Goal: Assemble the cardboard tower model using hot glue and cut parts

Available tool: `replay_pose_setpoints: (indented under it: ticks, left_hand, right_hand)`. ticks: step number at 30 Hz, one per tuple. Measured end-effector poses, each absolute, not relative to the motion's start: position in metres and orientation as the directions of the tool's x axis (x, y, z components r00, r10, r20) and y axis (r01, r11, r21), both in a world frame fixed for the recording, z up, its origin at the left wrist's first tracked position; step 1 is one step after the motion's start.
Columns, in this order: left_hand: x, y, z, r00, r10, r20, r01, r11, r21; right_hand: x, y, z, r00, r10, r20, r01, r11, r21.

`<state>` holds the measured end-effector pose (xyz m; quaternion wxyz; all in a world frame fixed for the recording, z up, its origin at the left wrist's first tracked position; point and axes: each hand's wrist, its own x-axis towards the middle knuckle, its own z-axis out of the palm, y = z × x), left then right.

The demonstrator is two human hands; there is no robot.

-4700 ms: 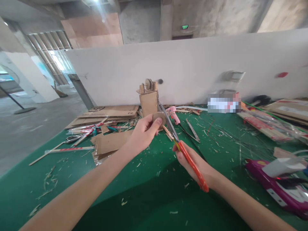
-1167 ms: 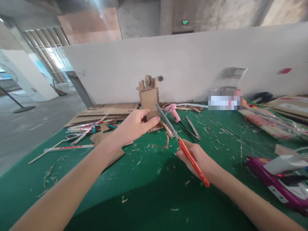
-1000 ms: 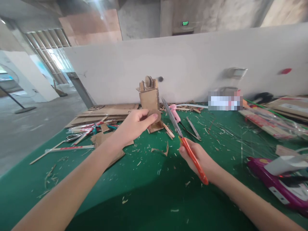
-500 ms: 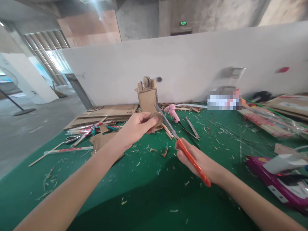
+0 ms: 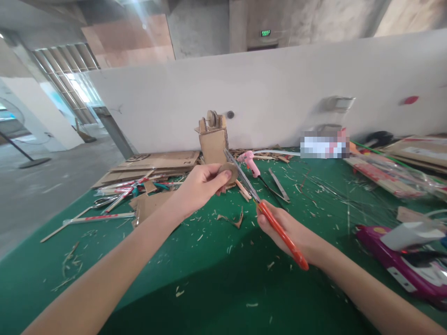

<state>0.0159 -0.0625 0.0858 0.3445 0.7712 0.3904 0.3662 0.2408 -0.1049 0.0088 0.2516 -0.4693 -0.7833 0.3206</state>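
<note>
Between the thumb and fingers of my left hand [image 5: 206, 184] is a small round cardboard disc [image 5: 229, 172]. My right hand [image 5: 279, 228] is closed around the orange handle of a pair of scissors [image 5: 282, 232]. Their metal blades point up and left, right beside the disc's edge; I cannot tell if they touch it. Behind the disc stands an upright cardboard structure [image 5: 213, 142] with round cardboard wheels [image 5: 211, 118] at its top. A pink glue gun [image 5: 249, 163] lies just beyond the blades.
Cardboard sheets [image 5: 157, 160] and wrapped sticks [image 5: 101, 217] lie at the left of the green table [image 5: 209, 279]. A cutter-like metal strip [image 5: 278, 184] lies behind my right hand. A purple power strip [image 5: 391, 265] sits at the right. Scraps are scattered about. A white partition [image 5: 265, 93] rises behind.
The disc has turned slightly in my left hand and shows more of its face. The scissors have shifted very little, and both hands remain in nearly the same place.
</note>
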Motion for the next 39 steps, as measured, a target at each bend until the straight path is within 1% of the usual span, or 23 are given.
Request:
replay_pose_setpoints:
  ticks: [7, 12, 16, 21, 23, 25, 27, 30, 33, 39]
  left_hand:
    - [0.015, -0.065, 0.09, 0.423, 0.863, 0.276, 0.417, -0.456, 0.786]
    - [0.013, -0.067, 0.094, 0.444, 0.864, 0.239, 0.472, -0.452, 0.757]
    - [0.008, -0.067, 0.098, 0.461, 0.862, 0.213, 0.513, -0.454, 0.728]
    - [0.001, -0.066, 0.104, 0.524, 0.833, 0.177, 0.515, -0.476, 0.713]
    - [-0.001, -0.066, 0.105, 0.533, 0.828, 0.175, 0.534, -0.49, 0.689]
    - [-0.002, -0.067, 0.106, 0.527, 0.831, 0.177, 0.551, -0.493, 0.674]
    - [0.0, -0.068, 0.106, 0.538, 0.83, 0.149, 0.54, -0.475, 0.695]
    - [0.003, -0.07, 0.106, 0.579, 0.812, 0.076, 0.483, -0.416, 0.77]
    - [0.006, -0.071, 0.106, 0.591, 0.805, 0.047, 0.441, -0.372, 0.817]
    - [0.006, -0.068, 0.103, 0.56, 0.827, 0.051, 0.407, -0.329, 0.852]
  right_hand:
    - [0.241, -0.103, 0.006, -0.404, 0.909, 0.099, 0.631, 0.356, -0.69]
    - [0.241, -0.102, 0.007, -0.393, 0.911, 0.128, 0.689, 0.384, -0.615]
    - [0.241, -0.102, 0.007, -0.4, 0.904, 0.15, 0.704, 0.408, -0.582]
    - [0.243, -0.101, 0.011, -0.381, 0.917, 0.116, 0.77, 0.384, -0.509]
    - [0.243, -0.101, 0.012, -0.385, 0.917, 0.102, 0.777, 0.382, -0.501]
    - [0.242, -0.104, 0.014, -0.409, 0.908, 0.085, 0.755, 0.39, -0.527]
    - [0.241, -0.106, 0.014, -0.444, 0.893, 0.081, 0.716, 0.407, -0.567]
    - [0.242, -0.108, 0.013, -0.47, 0.878, 0.094, 0.681, 0.429, -0.593]
    - [0.242, -0.106, 0.01, -0.44, 0.893, 0.095, 0.709, 0.411, -0.574]
    - [0.241, -0.1, 0.005, -0.401, 0.91, 0.101, 0.754, 0.391, -0.528]
